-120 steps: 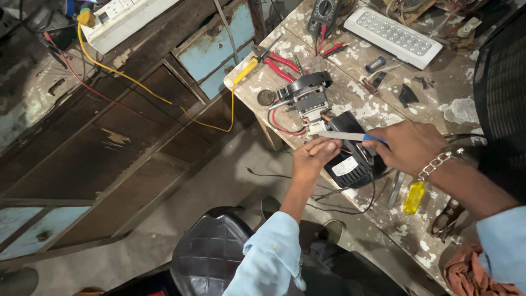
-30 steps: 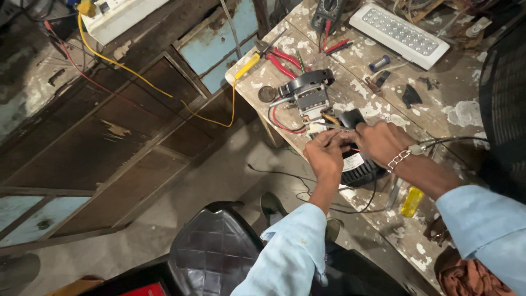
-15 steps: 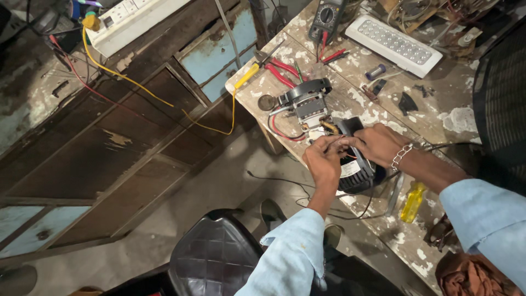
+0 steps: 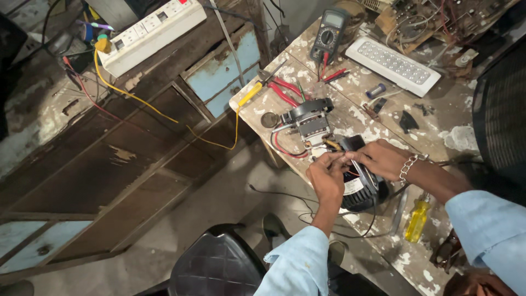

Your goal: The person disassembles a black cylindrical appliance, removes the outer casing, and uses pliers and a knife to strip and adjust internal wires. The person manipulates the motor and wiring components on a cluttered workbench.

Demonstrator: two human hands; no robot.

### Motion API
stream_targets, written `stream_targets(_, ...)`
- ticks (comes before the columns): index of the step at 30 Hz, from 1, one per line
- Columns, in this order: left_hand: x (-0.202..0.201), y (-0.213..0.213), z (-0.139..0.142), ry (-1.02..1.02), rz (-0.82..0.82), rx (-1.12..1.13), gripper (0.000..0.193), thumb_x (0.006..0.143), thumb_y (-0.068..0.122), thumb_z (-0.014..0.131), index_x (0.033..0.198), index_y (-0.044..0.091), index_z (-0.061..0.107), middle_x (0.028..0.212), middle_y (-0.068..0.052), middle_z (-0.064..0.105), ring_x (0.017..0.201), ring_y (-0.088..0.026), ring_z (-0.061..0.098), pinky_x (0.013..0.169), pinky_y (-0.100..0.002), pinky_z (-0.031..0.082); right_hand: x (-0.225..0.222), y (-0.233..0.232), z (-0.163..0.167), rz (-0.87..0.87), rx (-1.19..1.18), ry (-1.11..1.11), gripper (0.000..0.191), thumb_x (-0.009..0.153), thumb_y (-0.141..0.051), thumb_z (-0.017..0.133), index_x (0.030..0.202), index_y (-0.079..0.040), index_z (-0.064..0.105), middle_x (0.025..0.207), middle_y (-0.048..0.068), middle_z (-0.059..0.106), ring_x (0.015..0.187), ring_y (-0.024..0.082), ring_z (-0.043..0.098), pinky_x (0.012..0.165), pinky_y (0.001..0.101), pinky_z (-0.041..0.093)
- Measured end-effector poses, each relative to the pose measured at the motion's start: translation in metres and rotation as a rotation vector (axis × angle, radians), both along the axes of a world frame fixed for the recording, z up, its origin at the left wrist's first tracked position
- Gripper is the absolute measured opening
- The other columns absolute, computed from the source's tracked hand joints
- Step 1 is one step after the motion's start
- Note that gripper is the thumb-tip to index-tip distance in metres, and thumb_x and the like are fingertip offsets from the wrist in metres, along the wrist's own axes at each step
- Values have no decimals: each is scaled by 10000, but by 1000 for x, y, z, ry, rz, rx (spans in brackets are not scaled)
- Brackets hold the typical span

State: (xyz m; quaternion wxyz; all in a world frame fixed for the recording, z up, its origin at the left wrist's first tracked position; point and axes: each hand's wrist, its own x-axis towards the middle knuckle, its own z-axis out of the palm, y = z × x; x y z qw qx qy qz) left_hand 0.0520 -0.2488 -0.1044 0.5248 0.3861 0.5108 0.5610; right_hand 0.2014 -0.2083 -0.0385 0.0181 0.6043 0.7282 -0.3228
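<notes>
A round black motor [image 4: 362, 191] with a white label lies near the workbench's front edge. Thin red and yellow wires run from it toward an open motor core [image 4: 309, 123] with a black ring and copper winding. My left hand [image 4: 326, 176] pinches these wires at the black motor's upper edge. My right hand [image 4: 379, 159], a chain bracelet on its wrist, meets it fingertip to fingertip. A thin silver tool [image 4: 357, 169] slants under the right hand's fingers, and they seem to grip it.
On the paint-stained bench [image 4: 438, 109] lie red-handled pliers [image 4: 285, 92], a multimeter [image 4: 329, 35], a white light panel [image 4: 392, 66] and a yellow-handled screwdriver [image 4: 417, 220]. A black fan grille [image 4: 501, 109] stands right. A power strip [image 4: 153, 32] and yellow cable lie left, a black stool [image 4: 216, 268] below.
Four seconds ago my right hand held the thin tool out over the black motor. Both hands have since drawn together at the wires on its upper edge.
</notes>
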Motion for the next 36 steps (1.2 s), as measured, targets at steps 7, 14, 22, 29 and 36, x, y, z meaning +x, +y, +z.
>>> stream_targets(7,2,4,0,10,-7,-18,71,932,-63,674,923,-97,736,778,-87,724,704,-122,703,668,-284,624,2,7,9,6,-89,-45,684,956,-647,421,1068,-87,797,646,227,668,606,319,655,665,454,534)
stream_targets(14,-1,3,9,42,-41,-4,85,933,-54,672,931,-84,752,787,-88,739,726,-122,717,681,-277,628,8,13,6,36,-132,-70,707,975,-643,394,1041,-63,792,715,229,702,683,333,692,719,469,552)
stream_targets(22,-10,3,21,152,-160,46,122,919,14,718,996,-73,755,836,-124,770,691,-140,728,641,-276,584,13,0,2,57,24,-216,582,987,-558,412,977,-97,768,920,177,741,915,382,721,859,505,564)
stream_targets(29,-40,35,28,286,-445,202,118,904,-3,716,1007,-37,763,855,-145,773,719,-182,750,667,-308,577,-1,-11,7,-126,-35,-232,542,1007,-534,417,950,-123,764,864,183,746,846,359,746,824,464,593)
stream_targets(36,-65,74,31,367,-695,492,102,927,36,746,1004,-32,752,916,-172,751,799,-299,724,717,-372,561,-31,-12,25,-356,-77,-371,549,961,-605,428,929,-180,774,859,117,749,841,342,752,786,472,621)
